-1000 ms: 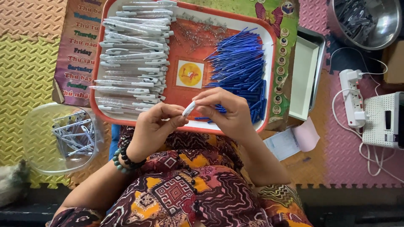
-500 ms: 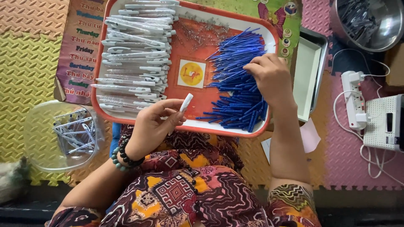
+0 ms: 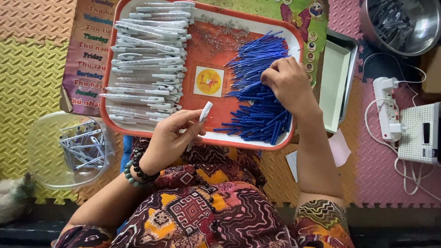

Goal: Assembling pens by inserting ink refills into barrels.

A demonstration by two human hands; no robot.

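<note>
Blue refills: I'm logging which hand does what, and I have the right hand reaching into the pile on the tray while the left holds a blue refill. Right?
Not quite. In the head view the left hand holds a white pen barrel, not a blue refill. The right hand does reach into the blue refills on the red tray.

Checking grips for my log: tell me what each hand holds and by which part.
The left hand holds a white pen barrel by its lower end. The right hand rests its fingers on the blue refills; whether it grips one cannot be told.
</note>
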